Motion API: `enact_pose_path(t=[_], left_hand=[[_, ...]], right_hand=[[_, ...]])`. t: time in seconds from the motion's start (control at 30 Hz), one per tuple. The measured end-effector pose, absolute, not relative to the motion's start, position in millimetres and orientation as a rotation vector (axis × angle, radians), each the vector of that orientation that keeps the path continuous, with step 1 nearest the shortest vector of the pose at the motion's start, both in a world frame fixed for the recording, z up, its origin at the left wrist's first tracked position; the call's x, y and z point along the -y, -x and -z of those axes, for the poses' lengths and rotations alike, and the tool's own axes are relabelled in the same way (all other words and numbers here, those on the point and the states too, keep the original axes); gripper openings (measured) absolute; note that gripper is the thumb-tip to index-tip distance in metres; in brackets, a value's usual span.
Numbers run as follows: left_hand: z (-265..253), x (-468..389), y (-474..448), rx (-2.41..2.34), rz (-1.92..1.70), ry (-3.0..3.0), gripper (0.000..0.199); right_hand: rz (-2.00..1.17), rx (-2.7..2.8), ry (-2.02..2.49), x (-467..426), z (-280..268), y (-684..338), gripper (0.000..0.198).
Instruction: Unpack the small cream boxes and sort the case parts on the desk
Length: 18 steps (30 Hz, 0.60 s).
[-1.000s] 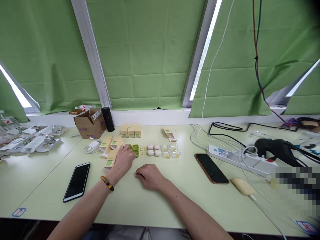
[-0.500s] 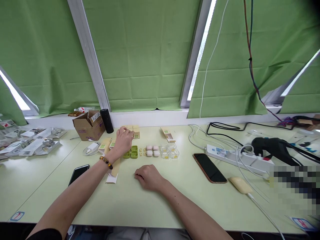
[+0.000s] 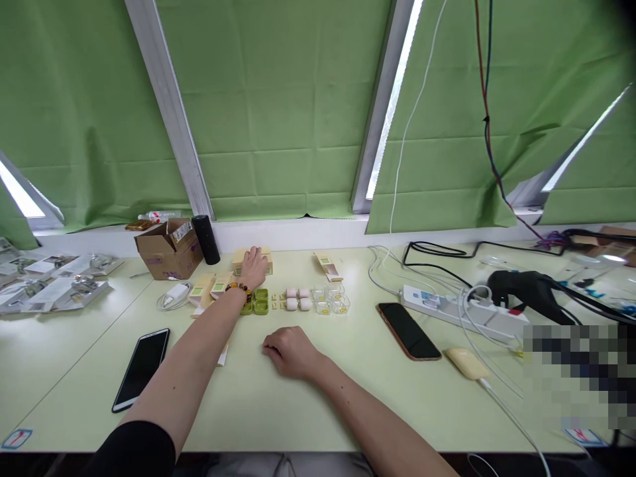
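Note:
My left hand (image 3: 254, 266), with a beaded bracelet (image 3: 238, 287) at the wrist, reaches to the back of the table. Its fingers are bent over small tan cardboard boxes (image 3: 268, 260) standing side by side, and it hides part of them. Near that wrist sit green square cups (image 3: 261, 307). Rightward in a row come tiny yellowish pieces (image 3: 274, 302), pinkish-white rounded pieces (image 3: 298, 299) and clear plastic containers (image 3: 332, 301). My right hand (image 3: 291, 351) rests on the table as a loose fist, apart from everything, with nothing visible in it.
Folded tan cartons (image 3: 205, 291) lie left of the cups, and another carton (image 3: 328, 267) behind the clear containers. A phone (image 3: 142, 368) is at left, another phone (image 3: 408, 331) at right, beside a power strip (image 3: 462, 315) with cables. A cardboard box (image 3: 169, 252) and black cylinder (image 3: 205, 240) stand at back left.
My left hand has moved farther back and slightly right, onto the small boxes; its forearm now covers more of the cartons. The right hand stays on the table. The view has shifted slightly.

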<state>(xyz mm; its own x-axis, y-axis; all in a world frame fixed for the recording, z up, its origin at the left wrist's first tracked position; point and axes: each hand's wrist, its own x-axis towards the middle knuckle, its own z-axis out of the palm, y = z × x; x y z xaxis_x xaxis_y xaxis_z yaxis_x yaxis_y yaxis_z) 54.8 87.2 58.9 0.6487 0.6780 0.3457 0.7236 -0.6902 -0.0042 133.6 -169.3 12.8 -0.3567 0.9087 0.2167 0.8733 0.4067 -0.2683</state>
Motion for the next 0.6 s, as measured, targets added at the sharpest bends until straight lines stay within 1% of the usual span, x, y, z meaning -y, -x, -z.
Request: enact_pose_path(t=[0.1, 0.33, 0.43, 0.57, 0.6], left_hand=[[-58.0, -86.6, -56.4, 1.151, 0.521, 2.756, 0.021], [-67.5, -68.8, -55.8, 1.195, 0.756, 2.806, 0.028], [-75.7, -52.9, -51.0, 1.202, 0.923, 2.837, 0.031], [-81.8, -21.7, -36.4, 1.229, 1.182, 2.924, 0.04], [-81.7, -12.2, -31.1, 1.231, 1.421, 3.034, 0.042]], right_hand=[[-0.15, 2.335, 1.535, 168.9, -13.0, -133.8, 0.015], [-0.144, 2.329, 1.521, 168.5, -9.7, -135.3, 0.016], [-0.111, 2.308, 1.473, 166.4, -6.1, -138.4, 0.017], [0.033, 2.175, 1.405, 163.0, -2.4, -144.1, 0.02], [0.075, 2.12, 1.384, 163.0, -2.3, -145.7, 0.021]])
